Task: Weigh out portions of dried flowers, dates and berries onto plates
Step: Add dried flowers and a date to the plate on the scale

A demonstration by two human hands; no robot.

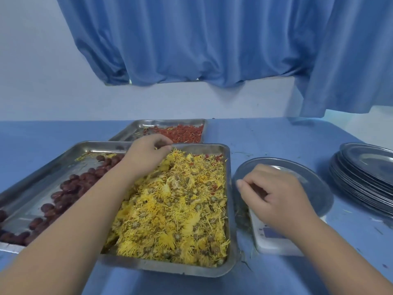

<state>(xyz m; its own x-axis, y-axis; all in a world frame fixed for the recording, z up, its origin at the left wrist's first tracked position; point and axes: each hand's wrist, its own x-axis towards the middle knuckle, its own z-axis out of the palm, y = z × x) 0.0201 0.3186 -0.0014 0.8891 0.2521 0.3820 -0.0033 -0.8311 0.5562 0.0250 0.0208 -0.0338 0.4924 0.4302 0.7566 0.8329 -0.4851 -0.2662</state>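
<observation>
reaching across the tray (231, 209), the left hand (148, 154) pinched dried flowers (180, 209) to weigh; the right hand (278, 196), loosely curled, seemingly empty, hovered over the plate (319, 188) on the scale (274, 243).

Bright yellow flowers (180, 209) with dull green-brown centres fill the near silver tray (170, 270). Dark red-brown dates (70, 188) lie at the left, orange-red berries (180, 132) farther off. The bench (276, 135) and curtain (202, 39) are blue, the plates (361, 173) grey, the scale (276, 245) white, the wall (32, 60) pale bluish white.
</observation>
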